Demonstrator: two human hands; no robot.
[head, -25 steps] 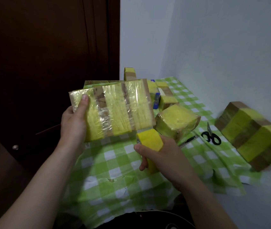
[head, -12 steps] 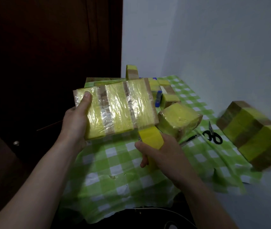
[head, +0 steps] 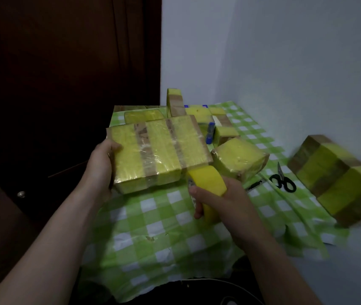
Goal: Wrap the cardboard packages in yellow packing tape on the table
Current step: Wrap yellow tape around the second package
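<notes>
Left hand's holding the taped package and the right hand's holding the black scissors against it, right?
Not quite. In the head view the right hand grips the yellow tape roll against the taped package held by the left hand; the black scissors lie on the tablecloth.

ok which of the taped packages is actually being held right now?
The flat three-band package, gripped at its left end by the left hand; the rest lie on the table.

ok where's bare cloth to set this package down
The near checked tablecloth is bare, between the left hand and the right hand gripping the tape roll. Crowded: taped packages behind the held package; scissors and the striped package on the right.
</notes>
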